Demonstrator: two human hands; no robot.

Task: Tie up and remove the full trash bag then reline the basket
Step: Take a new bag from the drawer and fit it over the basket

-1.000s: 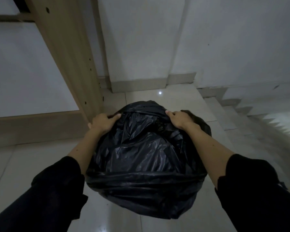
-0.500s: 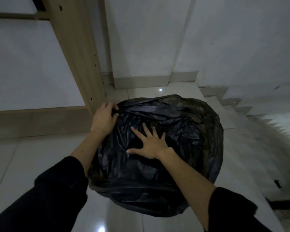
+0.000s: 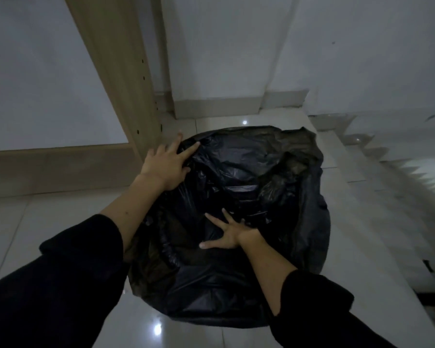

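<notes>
Dim corner, tiled floor (image 3: 48,222). Wooden frame post (image 3: 126,79) at far left, slanting up, just beside the work.

Left hand (image 3: 165,164): fingers straight and spread, lying flat on the upper-left rim of the black liner bag (image 3: 236,287); holds nothing, only presses the plastic down at the edge nearest the post.

Centre: the bag stands on the floor, mouth open and draped outward over what I take to be the basket; the basket itself is hidden under the plastic. Folds sag into the hollow.

Right hand (image 3: 226,234): fingers splayed wide, palm down, pushing inside the hollow on the near side, below and to the right of the left hand. No grip here either.

Right edge: a stair (image 3: 377,187) drops away, near the bag.

Judgement: relining step, liner being seated. The unsettled slack lies at the far-right rim, away from both hands; the right hand is the nearer one to smooth it.
</notes>
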